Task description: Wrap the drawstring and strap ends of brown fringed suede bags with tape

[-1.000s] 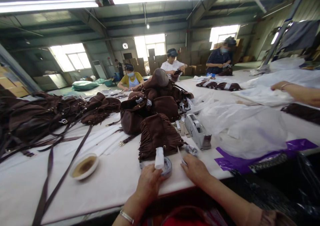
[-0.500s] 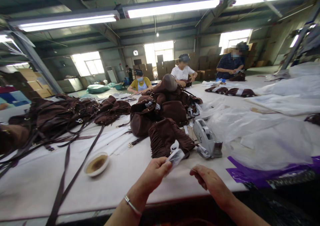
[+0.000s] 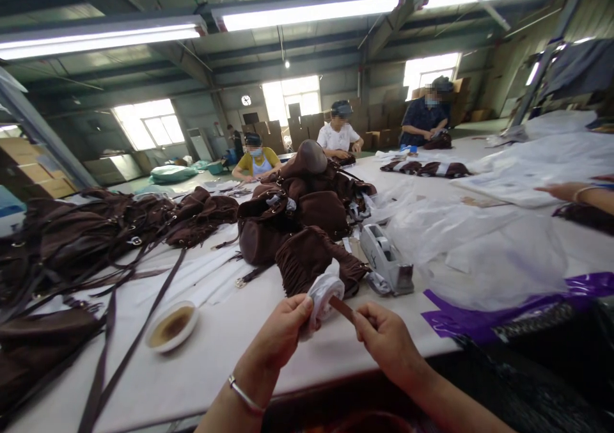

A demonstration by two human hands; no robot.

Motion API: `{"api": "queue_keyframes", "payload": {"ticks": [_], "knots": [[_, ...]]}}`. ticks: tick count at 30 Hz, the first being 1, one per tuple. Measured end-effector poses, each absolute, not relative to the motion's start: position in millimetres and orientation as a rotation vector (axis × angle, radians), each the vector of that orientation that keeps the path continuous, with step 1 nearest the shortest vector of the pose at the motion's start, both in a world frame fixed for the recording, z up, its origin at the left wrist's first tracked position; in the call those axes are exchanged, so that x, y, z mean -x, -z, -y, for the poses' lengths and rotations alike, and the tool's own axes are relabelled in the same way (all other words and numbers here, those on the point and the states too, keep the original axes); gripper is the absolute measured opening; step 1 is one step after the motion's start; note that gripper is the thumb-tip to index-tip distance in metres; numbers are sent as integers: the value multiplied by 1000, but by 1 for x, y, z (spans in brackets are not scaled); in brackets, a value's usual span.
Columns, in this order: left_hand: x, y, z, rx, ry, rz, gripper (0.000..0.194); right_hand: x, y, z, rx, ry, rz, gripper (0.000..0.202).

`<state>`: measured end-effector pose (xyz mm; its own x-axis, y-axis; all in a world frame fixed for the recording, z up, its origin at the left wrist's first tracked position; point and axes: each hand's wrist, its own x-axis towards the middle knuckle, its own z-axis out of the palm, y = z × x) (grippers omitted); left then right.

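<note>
My left hand (image 3: pixel 283 327), a silver bangle at its wrist, grips a rolled white wrapping (image 3: pixel 327 292) between thumb and fingers. From that roll a brown strap (image 3: pixel 343 308) sticks out to the right. My right hand (image 3: pixel 386 337) pinches the strap's outer end. Just beyond the roll lies a dark brown fringed bag (image 3: pixel 307 254). To its right stands a grey tape dispenser (image 3: pixel 386 260). Behind these rises a heap of brown bags (image 3: pixel 321 209).
A white dish (image 3: pixel 171 326) with brown liquid sits left of my hands. More bags (image 3: pixel 96 228) and long straps cover the left. Clear plastic (image 3: pixel 480 247) and purple plastic (image 3: pixel 480 318) lie right. Another person's hand (image 3: pixel 566 191) reaches in at right; three people work opposite.
The white wrapping now shows as a larger roll in my left hand. My right hand has closed on the strap at it. Another person's arm has appeared at the right edge.
</note>
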<state>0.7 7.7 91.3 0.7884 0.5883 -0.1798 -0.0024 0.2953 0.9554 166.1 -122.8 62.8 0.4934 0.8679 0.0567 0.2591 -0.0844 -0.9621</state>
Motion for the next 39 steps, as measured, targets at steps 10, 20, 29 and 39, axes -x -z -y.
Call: {"api": "queue_keyframes", "payload": {"ticks": [10, 20, 29, 39], "knots": [[-5, -105, 11, -1703, -491, -586, 40, -160, -68, 109, 1303, -879, 893, 40], [-2, -110, 30, -2151, -684, -561, 20, -157, -46, 103, 1127, -927, 819, 31], [0, -102, 28, -2199, -753, -497, 14, -157, -46, 105, 1131, -890, 775, 34], [4, -104, 21, -2188, -786, -438, 16, -167, -45, 107, 1249, -777, 1019, 30]]}}
